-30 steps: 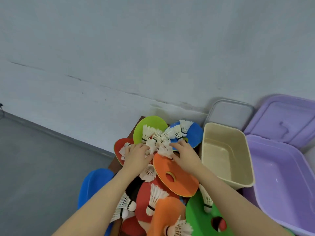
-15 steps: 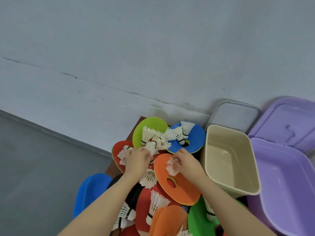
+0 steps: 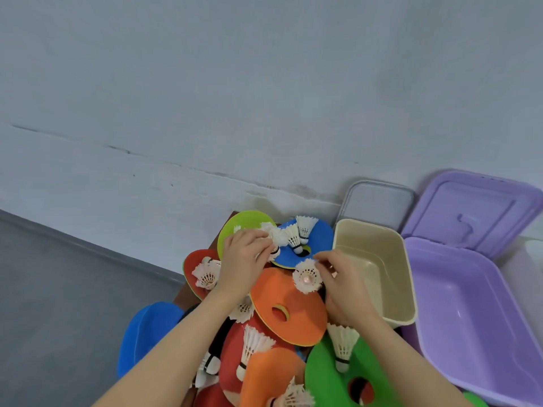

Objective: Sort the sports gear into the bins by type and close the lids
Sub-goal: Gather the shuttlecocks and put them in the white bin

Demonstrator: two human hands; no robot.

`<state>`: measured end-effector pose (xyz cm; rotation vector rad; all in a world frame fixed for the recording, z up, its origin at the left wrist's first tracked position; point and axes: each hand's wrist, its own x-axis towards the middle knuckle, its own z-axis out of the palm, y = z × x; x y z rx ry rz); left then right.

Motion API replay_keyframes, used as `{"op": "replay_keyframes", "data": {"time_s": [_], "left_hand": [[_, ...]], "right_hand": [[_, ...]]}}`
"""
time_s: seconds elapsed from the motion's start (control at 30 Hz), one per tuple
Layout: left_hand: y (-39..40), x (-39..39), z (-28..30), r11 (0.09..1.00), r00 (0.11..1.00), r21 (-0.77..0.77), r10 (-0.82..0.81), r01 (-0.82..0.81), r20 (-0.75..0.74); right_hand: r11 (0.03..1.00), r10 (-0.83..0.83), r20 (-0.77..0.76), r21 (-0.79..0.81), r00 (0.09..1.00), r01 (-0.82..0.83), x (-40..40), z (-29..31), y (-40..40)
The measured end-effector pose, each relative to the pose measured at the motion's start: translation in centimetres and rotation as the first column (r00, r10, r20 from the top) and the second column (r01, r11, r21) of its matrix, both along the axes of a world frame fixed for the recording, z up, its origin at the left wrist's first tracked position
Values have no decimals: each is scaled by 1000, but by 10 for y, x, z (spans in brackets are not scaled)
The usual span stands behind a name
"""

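A heap of coloured flat discs with several white shuttlecocks fills the lower middle. My left hand (image 3: 245, 257) grips a bunch of shuttlecocks (image 3: 271, 235) over the lime disc (image 3: 241, 226). My right hand (image 3: 338, 284) pinches one shuttlecock (image 3: 307, 279) above the orange disc (image 3: 289, 311), just left of the beige bin (image 3: 402, 277). Two more shuttlecocks (image 3: 299, 233) stand on the blue disc (image 3: 321, 237). The beige bin holds nothing. The purple bin (image 3: 467, 315) to its right is open too.
A grey lid (image 3: 379, 201) and a purple lid (image 3: 476, 212) lean on the wall behind the bins. A blue disc (image 3: 147, 327), red discs (image 3: 194, 259) and a green disc (image 3: 326, 374) lie in the heap. Grey floor lies at left.
My left hand has moved up onto the lime disc with its shuttlecocks. My right hand has lifted one shuttlecock off the orange disc and carried it toward the beige bin.
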<state>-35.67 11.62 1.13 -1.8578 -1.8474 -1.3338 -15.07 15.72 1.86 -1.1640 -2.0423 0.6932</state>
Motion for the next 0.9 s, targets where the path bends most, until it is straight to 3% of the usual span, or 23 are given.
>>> {"op": "replay_keyframes", "data": {"time_s": [0.37, 0.53, 0.77, 0.9], "left_hand": [[57, 172, 59, 957, 974, 196, -193, 213, -115], [79, 272, 62, 937, 941, 128, -306, 324, -142], [118, 405, 51, 878, 878, 32, -476, 477, -46], [143, 462, 46, 830, 831, -38, -556, 556, 12]], "right_hand": [[958, -221, -215, 136, 951, 253, 181, 53, 13], [928, -312, -228, 137, 922, 348, 281, 60, 24], [822, -508, -130, 220, 852, 524, 402, 57, 52], [765, -608, -122, 177, 785, 620, 454, 56, 79]]}}
